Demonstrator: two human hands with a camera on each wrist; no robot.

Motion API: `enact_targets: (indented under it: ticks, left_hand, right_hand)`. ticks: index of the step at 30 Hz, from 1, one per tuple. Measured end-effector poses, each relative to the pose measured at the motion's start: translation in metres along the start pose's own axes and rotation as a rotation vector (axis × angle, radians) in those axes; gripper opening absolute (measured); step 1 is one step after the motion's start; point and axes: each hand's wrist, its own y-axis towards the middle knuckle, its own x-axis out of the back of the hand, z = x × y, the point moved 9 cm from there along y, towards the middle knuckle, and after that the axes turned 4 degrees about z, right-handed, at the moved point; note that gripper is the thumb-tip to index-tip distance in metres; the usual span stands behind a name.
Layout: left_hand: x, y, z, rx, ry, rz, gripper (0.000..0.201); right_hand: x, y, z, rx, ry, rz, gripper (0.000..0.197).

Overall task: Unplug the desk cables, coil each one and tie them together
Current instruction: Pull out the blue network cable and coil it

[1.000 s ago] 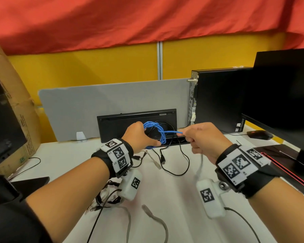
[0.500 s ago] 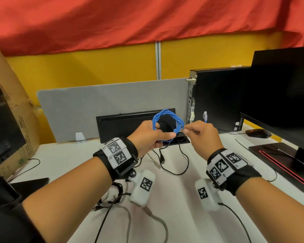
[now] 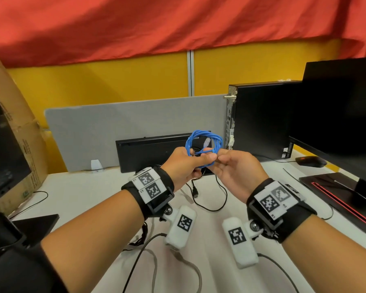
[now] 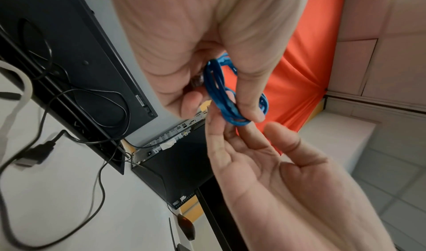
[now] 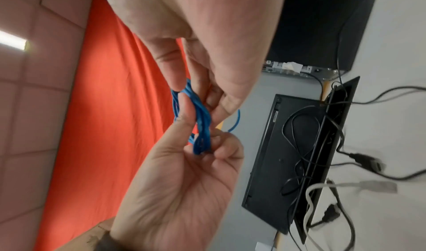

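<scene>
A blue cable (image 3: pixel 205 142), wound into a small coil with its clear plug lying across the loops, is held up above the desk's black cable box (image 3: pixel 148 153). My left hand (image 3: pixel 199 163) grips the coil's lower side, thumb pressed over the strands (image 4: pixel 221 94). My right hand (image 3: pixel 220 161) meets it from the right and pinches the same strands (image 5: pixel 200 116) between thumb and fingers. A loose black cable (image 3: pixel 195 192) with its plug free lies on the desk below the hands. A grey cable (image 3: pixel 190 269) lies near the front edge.
A black PC tower (image 3: pixel 262 119) and a monitor (image 3: pixel 336 115) stand at the right, with a mouse (image 3: pixel 311 161) and a black pad (image 3: pixel 336 197) below. A grey divider (image 3: pixel 114 132) runs behind the cable box. A cardboard box (image 3: pixel 19 144) leans at the left. More cables (image 3: pixel 144 235) lie under my left wrist.
My right hand, which held the cable's end stretched out to the right, has come in to the coil. Both hands have risen, and the coil now stands upright between them.
</scene>
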Motion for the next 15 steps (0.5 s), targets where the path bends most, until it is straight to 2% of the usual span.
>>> enact_targets:
  ticks: [4,8,11,13,15]
  left_hand:
    - [-0.002,0.0,0.007,0.016,0.029,0.031,0.006]
    - [-0.009,-0.003,0.01,0.04,-0.05,0.114,0.012]
    - [-0.01,-0.005,0.011,0.105,-0.252,0.164,0.02]
    - [-0.007,-0.003,0.013,0.133,-0.285,0.151,0.034]
    - [0.001,-0.001,0.011,0.1,-0.209,0.099,0.039]
  right_hand:
    - [0.001,-0.003,-0.003,-0.037,-0.236,-0.077,0.028]
    - [-0.002,-0.002,-0.004,-0.095,-0.145,-0.094,0.029]
    - [-0.001,-0.002,-0.006,-0.143,-0.059,-0.113,0.032]
    - [-0.002,-0.001,-0.005,-0.154,-0.052,-0.082,0.04]
    - [-0.004,-0.003,-0.004,-0.159,-0.068,-0.057,0.036]
